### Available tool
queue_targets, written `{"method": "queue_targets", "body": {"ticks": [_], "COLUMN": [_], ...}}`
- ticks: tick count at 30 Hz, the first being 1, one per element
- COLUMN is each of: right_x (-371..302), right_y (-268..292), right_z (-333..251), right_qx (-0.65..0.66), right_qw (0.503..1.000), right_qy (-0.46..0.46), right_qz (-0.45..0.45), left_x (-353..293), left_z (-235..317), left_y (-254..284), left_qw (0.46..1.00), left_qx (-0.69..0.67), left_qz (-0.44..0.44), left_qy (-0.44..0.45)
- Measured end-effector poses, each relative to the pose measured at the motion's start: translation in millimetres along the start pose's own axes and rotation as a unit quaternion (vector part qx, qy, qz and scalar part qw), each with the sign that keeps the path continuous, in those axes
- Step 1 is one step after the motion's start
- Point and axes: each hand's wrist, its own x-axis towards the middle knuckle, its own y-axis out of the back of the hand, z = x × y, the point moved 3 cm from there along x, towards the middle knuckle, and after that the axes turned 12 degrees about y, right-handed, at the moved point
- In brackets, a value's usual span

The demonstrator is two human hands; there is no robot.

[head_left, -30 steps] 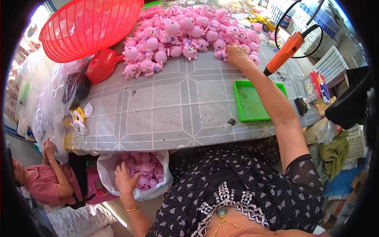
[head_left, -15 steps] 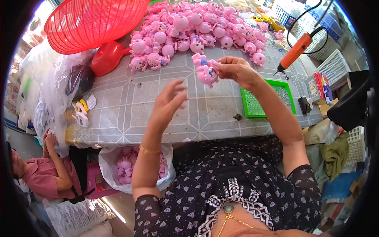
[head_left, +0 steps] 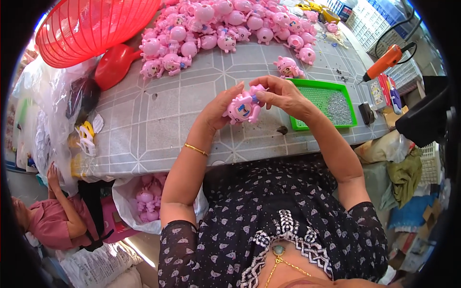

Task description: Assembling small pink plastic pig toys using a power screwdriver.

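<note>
Just changed, left to right: up beside the figure instead of open and apart as half a second ago, the left hand (head_left: 216, 110), fingers now clamped round the head side of a pink animal figure (head_left: 240, 112). Next to it, the right hand (head_left: 287, 98), no longer bearing the piece alone, thumb and fingertips clamped together near the blue trim on the body. In effect, a shift from one-handed carrying to a steadier two-handed hold, judging by the grip. For position: above the middle of the grey tile-patterned tabletop (head_left: 168, 126), tilted, head toward the near edge.

Now edges and room, left to right. Along the left side, clear plastic bags (head_left: 45, 101), then a red sieve basket (head_left: 98, 31) and a red scoop (head_left: 115, 65). Below the near edge, a white bag (head_left: 124, 193) with more pink figures inside. From scoop to left hand, a broad bare stretch of tabletop. Across the far side, a heap of pink figures (head_left: 206, 29), apart from both hands. Just beyond the right hand, a lone pink figure (head_left: 286, 66), close to the far rim of a green tray (head_left: 351, 103). Very near the right wrist, that same tray, partly overlapped in view; cannot tell whether touching. Farther right, an orange corded screwdriver (head_left: 385, 62), well apart from the fingers.
</note>
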Motion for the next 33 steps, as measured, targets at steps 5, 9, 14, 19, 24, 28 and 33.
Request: {"method": "queue_targets", "body": {"ticks": [5, 9, 14, 19, 24, 28, 33], "right_x": [-5.4, -9.9, -22.8, -29.9, -26.9, -28.0, -32.1], "right_y": [-3.3, -4.4, -12.2, -30.9, -36.2, -38.7, -31.6], "right_z": [2.5, 0.8, 25.6, 36.9, 44.6, 53.1, 57.1], "right_qx": [-0.069, -0.097, -0.029, -0.028, -0.093, -0.068, -0.022], "right_qw": [0.994, 0.993, 0.997, 0.997, 0.993, 0.994, 0.995], "right_qy": [-0.037, -0.057, -0.071, -0.054, -0.021, -0.016, 0.026], "right_qz": [-0.070, -0.037, -0.019, 0.036, 0.064, 0.080, 0.091], "left_x": [1.5, -7.4, -10.5, -6.0, -4.1, -1.9, 3.6], "left_z": [-2.2, 1.4, 10.0, 8.0, 5.2, 5.5, 6.6], "left_y": [7.6, 10.4, 13.1, 10.4, 13.8, 16.7, 25.8], "left_qw": [0.998, 0.997, 0.992, 0.996, 0.996, 0.996, 0.995], "left_qx": [0.020, -0.045, -0.068, -0.067, -0.078, -0.080, -0.085], "left_qz": [-0.035, -0.058, -0.094, -0.017, 0.005, 0.014, 0.013], "left_qy": [0.052, 0.014, -0.052, -0.048, -0.043, -0.045, -0.045]}}
